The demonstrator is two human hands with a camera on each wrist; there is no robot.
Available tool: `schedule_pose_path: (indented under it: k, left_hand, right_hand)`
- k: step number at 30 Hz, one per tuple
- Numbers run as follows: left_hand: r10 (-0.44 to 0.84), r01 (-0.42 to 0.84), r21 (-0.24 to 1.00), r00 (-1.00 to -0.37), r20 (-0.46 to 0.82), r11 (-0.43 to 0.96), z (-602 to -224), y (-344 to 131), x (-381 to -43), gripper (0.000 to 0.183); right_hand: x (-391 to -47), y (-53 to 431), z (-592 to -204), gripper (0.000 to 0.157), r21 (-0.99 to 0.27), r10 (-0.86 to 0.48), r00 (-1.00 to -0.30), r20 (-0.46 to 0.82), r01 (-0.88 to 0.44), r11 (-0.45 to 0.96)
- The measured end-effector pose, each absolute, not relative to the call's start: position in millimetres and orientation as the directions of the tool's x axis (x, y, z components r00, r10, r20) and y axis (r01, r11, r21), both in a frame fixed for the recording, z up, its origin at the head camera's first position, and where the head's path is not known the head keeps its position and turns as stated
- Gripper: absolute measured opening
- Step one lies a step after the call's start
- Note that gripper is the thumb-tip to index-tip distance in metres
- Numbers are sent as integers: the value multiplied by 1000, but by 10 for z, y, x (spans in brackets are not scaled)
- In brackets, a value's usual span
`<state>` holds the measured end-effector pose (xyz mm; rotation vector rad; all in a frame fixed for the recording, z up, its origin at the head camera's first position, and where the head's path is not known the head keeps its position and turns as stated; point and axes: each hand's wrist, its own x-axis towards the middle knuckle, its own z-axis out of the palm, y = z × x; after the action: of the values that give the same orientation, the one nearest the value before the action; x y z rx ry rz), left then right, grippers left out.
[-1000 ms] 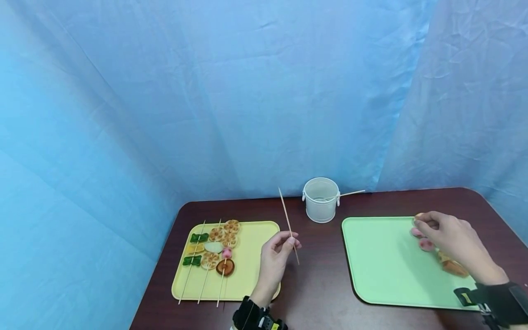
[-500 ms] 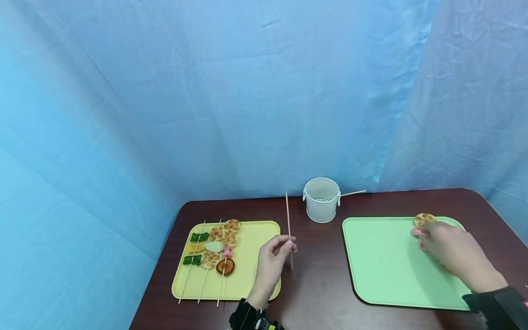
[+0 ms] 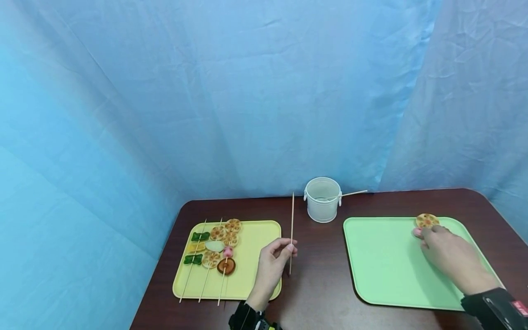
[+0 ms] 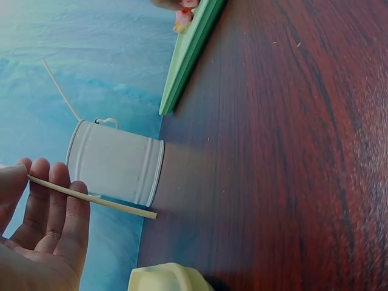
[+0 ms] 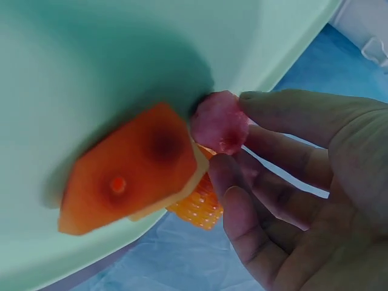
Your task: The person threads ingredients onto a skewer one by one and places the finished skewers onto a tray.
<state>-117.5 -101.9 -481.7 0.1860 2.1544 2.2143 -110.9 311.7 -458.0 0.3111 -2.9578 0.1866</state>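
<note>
My left hand (image 3: 270,268) pinches a thin wooden skewer (image 3: 292,215) between thumb and fingers, holding it nearly upright between the two trays. In the left wrist view the skewer (image 4: 97,199) runs past the fingertips, bare along its visible length. Over the right part of the green tray (image 3: 383,270), my right hand (image 3: 451,261) pinches a pink round food piece (image 5: 218,121). Beside it lie an orange-brown food piece (image 5: 130,173) with a hole and an orange piece (image 5: 203,209) with pale dots. A lotus root slice (image 3: 426,220) sits beyond the fingertips, near another pink piece (image 3: 417,232).
On the left, a yellow tray (image 3: 260,229) bears three loaded skewers, with lotus slices, green pieces and a mushroom-like piece (image 3: 226,266). A small white bucket (image 3: 322,206) stands at the back, one skewer (image 3: 354,193) leaning out. Blue cloth (image 3: 264,91) hangs behind the table.
My right hand has moved from the lotus slice back toward me, to a pink piece; the slice is now uncovered. The skewer in my left hand has swung from tilted to nearly upright.
</note>
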Motion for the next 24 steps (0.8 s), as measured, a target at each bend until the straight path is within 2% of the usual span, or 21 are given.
schedule_pose_path:
  k: [3, 6, 11, 15, 20, 24]
  left_hand:
    - [119, 42, 998, -992, 46, -37, -4819, -1016, -1178, 22]
    - [119, 49, 998, -991, 52, -31, -4792, -1008, -1176, 19]
    - [128, 86, 996, -988, 89, -25, -4612, -996, -1123, 18]
    - [134, 105, 994, -985, 107, -21, -4540, -988, -1096, 19]
    - [134, 86, 996, -987, 83, 11, -4610, -978, -1118, 18]
    - [133, 66, 997, -989, 61, 32, -4753, -969, -1152, 17]
  right_hand:
    - [-1093, 3122, -4626, 20, -98, -214, -954, 211, -238, 966]
    - [-1088, 3130, -4665, 16, -91, -240, -939, 245, -268, 959]
    - [-1097, 3129, -4660, 5, -105, -230, -955, 187, -252, 962]
    - [-1103, 3110, -4604, 16, -129, -217, -961, 170, -240, 962]
    - [-1141, 3037, -4518, 9, -166, -214, -942, 258, -261, 951]
    - [-1174, 2932, -4424, 19, -285, -167, -942, 293, -253, 925]
